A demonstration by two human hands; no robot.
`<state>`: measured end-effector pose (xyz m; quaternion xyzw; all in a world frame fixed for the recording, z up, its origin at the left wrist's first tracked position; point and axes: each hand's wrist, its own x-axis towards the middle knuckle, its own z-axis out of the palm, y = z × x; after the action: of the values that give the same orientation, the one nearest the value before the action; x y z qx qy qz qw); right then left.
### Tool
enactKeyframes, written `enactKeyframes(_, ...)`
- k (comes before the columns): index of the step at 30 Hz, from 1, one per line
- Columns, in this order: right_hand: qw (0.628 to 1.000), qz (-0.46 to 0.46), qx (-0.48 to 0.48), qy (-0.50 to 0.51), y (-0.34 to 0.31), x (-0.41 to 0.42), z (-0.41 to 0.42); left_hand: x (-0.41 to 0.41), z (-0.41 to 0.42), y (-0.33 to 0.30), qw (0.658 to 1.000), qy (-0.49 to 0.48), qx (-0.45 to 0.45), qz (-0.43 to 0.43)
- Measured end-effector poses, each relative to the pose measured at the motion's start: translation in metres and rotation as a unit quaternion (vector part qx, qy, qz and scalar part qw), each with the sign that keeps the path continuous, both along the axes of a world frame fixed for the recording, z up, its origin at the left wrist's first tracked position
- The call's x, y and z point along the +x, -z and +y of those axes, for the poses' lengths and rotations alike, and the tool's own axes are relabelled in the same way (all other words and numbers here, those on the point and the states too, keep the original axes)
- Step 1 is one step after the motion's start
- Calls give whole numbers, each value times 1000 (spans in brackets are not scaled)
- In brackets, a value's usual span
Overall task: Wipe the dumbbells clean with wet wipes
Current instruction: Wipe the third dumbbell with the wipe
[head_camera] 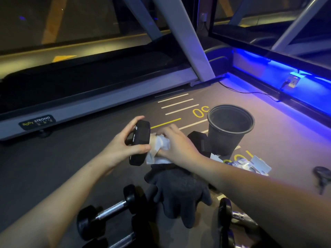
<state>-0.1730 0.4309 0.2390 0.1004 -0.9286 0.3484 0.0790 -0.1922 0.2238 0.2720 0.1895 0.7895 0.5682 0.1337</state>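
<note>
A black hex dumbbell [140, 140] is held above the gym floor. My left hand [125, 140] grips its near head. My right hand [176, 142] is wrapped around the handle with a white wet wipe [161, 149] pressed against it, hiding the bar. The dumbbell's far head [198, 140] shows behind my right hand. Another dumbbell with a chrome handle [111, 210] lies on the floor below, and a third [236, 217] lies at the lower right, partly hidden by my right forearm.
A black bucket [231, 127] stands just right of the held dumbbell. A dark glove [179, 190] lies under my hands. A wipe packet [250, 165] lies on the floor at right. A treadmill [89, 86] runs along the left and a blue-lit window ledge [286, 72] at right.
</note>
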Motion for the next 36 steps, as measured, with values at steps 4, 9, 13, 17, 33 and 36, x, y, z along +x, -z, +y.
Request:
enactKeyframes(4,993,-71,-18,-94,-3,2,9,0,0,0,1000,-4,-5,-1)
enactKeyframes(9,982,-122,-87,-113,-13,-3,22,2,2,-3,1000,-1,-1,-2)
enactKeyframes(13,994,-42,-62,-86,-11,-1,17,3,4,-4,1000,7,-4,2)
enactKeyframes(17,995,-21,-80,-52,-6,-4,8,5,4,-6,1000,11,-6,10)
enactKeyframes(33,999,6,20,-30,-3,-8,-20,1,1,-2,1000,17,-15,22)
enactKeyframes(36,991,-100,41,-79,-16,-26,-13,1,0,-2,999,24,-20,25)
